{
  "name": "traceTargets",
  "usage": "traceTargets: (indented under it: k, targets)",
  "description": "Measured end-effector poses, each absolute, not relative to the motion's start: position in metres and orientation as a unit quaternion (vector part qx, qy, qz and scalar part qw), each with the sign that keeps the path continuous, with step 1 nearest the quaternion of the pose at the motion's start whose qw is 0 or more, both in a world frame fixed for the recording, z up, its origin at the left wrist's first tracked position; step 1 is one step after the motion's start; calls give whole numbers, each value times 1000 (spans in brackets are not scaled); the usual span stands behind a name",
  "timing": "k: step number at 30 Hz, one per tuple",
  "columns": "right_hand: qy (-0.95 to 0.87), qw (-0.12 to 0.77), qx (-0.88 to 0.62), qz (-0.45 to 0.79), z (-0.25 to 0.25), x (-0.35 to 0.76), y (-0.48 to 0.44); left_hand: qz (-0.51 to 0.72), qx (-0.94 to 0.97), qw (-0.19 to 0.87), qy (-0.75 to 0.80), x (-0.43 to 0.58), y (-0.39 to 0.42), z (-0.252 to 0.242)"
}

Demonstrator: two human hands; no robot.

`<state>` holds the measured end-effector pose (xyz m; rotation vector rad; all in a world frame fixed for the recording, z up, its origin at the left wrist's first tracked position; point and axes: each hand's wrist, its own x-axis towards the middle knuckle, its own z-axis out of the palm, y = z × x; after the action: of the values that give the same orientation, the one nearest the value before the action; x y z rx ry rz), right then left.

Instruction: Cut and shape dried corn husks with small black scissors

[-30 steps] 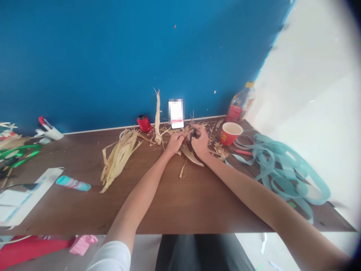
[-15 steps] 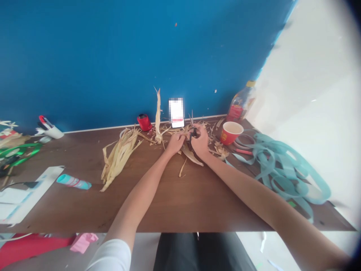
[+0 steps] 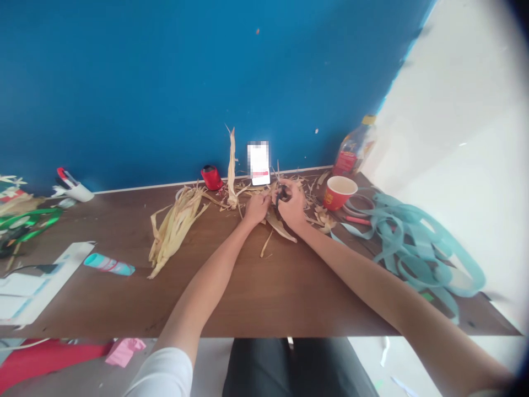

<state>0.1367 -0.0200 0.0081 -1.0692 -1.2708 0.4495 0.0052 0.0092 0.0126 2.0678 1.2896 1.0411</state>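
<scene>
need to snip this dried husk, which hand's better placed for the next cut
Right hand: it seems to grip the small dark scissors right at the dried husk, while the left hand sits beside it, apparently steadying the husk.

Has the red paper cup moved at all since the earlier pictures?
No. The red paper cup sits in the same spot relative to the plastic bottle behind it; only the whole view has shifted slightly.

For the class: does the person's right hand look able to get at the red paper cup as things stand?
Probably yes. Only low scraps of dried husk lie between the right hand and the red paper cup; nothing tall stands in the way.
</scene>
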Motion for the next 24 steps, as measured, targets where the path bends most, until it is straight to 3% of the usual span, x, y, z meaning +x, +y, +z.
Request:
traceTargets:
  k: [24]
  targets:
    - [-556,651,-480,193,6,139,-18,364,773,244,458,5,9,15]
